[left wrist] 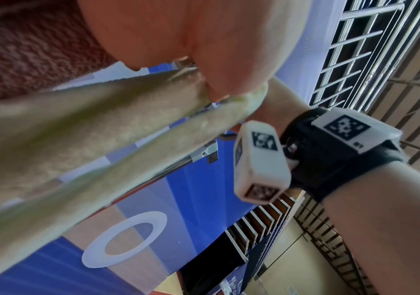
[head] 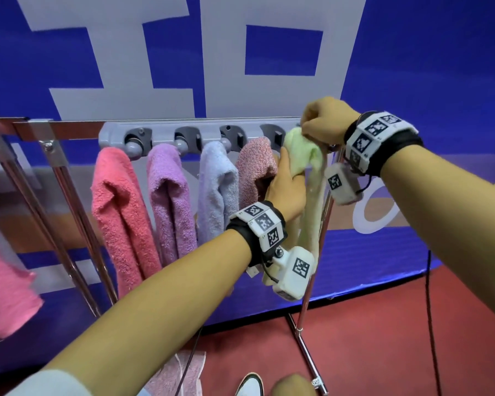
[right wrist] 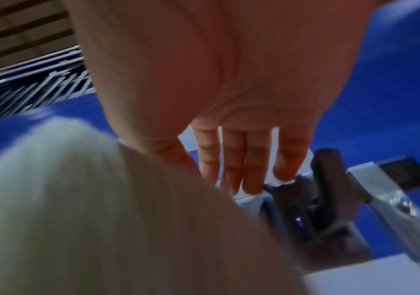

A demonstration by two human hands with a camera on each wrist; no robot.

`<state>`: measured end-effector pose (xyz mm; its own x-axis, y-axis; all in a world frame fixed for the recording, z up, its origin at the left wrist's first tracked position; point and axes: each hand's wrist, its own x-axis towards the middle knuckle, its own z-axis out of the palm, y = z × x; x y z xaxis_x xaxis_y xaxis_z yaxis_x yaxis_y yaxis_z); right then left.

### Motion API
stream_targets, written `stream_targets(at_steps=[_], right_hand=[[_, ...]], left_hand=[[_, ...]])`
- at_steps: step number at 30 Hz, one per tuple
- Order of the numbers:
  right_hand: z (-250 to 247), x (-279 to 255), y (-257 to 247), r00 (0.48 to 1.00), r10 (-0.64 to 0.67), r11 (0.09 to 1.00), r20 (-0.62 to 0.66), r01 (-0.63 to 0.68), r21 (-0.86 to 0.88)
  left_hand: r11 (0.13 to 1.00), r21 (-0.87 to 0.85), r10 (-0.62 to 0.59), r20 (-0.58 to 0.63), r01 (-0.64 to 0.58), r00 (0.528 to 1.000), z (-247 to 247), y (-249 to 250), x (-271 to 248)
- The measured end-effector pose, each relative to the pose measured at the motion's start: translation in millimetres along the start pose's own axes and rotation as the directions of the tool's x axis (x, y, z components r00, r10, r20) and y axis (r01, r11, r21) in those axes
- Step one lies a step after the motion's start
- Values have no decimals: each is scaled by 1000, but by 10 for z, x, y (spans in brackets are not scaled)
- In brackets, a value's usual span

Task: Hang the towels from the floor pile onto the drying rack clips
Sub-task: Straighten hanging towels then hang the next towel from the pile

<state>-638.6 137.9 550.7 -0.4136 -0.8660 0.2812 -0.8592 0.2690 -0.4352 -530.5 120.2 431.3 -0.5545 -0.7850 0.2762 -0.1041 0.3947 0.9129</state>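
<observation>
The drying rack stands ahead of us against the blue wall, and its grey clip bar already carries four towels: coral, purple, pale blue and speckled pink. One more pink towel lies on the floor by our feet.

We are working the green towel into the last clip at the bar's right end. It hangs in a long fold down past our left wrist, with its bunched top right at the clip.

Our left hand is wrapped around the towel just below the bunch, thumb and fingers pinching it. Our right hand is curled over the top, and from the head view appears to pinch the bunch against the clip; the right wrist view shows the fingers straighter and reaching toward the clip, so we cannot tell the grip for certain.

To do this well, we judge that we should keep the bunch narrow and firm, push it fully into the clip's mouth with the right hand while the left feeds slack upward, and only let go once a light downward tug shows it holds.
</observation>
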Motion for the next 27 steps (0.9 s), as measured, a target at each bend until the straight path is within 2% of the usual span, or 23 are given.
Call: stream_targets(at_steps=[3,5,8,10,14,17,22,27], right_hand=[[36,-100,82,981,-97,994,-167,88,-62],[51,-172,125,971,-127,992,-202,124,-25],[109,-291,107,980,-131,990,-148,136,25],[191,-319,100,988,-127,992,-92,126,-15],[368,-308,76,981,-120,989,-150,105,-102],[461,-297,90,992,-70,989,-102,56,-140],[465,-317,-30,997,-9,973,-70,-7,-229],[315,-475,-171,1000,22,956,-18,-26,-291]], left_hand=[[999,20,-46,29,46,999,-11,15,-14],[999,11,-32,40,32,999,-11,22,-36],[1000,-4,-29,63,29,998,-30,4,-38],[1000,-21,-18,71,20,997,-57,-23,-28],[996,-9,-83,123,85,989,-147,79,-146],[995,5,-102,153,103,983,-257,179,-298],[992,-12,-116,249,122,962,-403,294,-510],[984,-103,-117,253,147,960,-645,411,-648]])
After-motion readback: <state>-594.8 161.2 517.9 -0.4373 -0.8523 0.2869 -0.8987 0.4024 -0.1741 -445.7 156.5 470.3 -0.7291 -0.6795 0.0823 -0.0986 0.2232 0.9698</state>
